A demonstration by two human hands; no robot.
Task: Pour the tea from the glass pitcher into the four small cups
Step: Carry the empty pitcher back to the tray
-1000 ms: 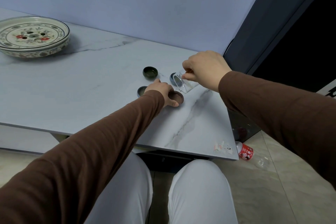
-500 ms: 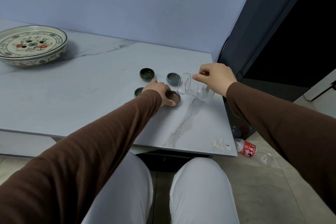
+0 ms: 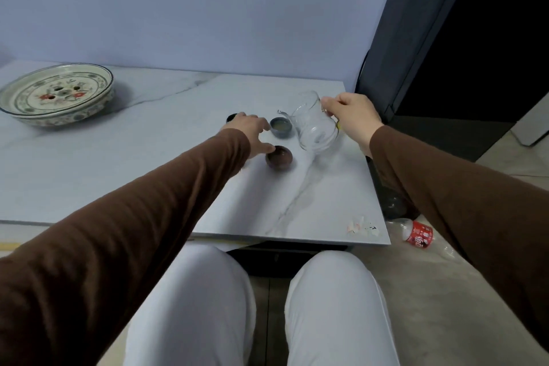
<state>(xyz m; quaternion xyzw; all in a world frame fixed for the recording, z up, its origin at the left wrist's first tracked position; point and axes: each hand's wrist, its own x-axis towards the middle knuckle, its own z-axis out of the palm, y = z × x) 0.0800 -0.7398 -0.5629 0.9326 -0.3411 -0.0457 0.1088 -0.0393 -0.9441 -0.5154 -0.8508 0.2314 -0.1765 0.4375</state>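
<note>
The clear glass pitcher [image 3: 315, 127] is nearly upright at the table's right side, and my right hand [image 3: 352, 118] grips its handle. It looks almost empty. To its left stands a blue-grey cup [image 3: 281, 127] holding pale tea. In front of that is a brown cup [image 3: 279, 157]; the thumb of my left hand [image 3: 252, 132] touches its left rim, fingers apart. A dark cup [image 3: 231, 118] peeks out behind that hand. A fourth cup is hidden under it.
The white marble table [image 3: 118, 163] ends close to the pitcher's right side. A painted ceramic tea tray [image 3: 56, 95] sits far left. A plastic bottle [image 3: 416, 234] lies on the floor at right. My knees are below the table's front edge.
My right hand drew the pitcher back from the cups and tipped it from its pouring tilt to nearly upright. My left hand stayed by the brown cup.
</note>
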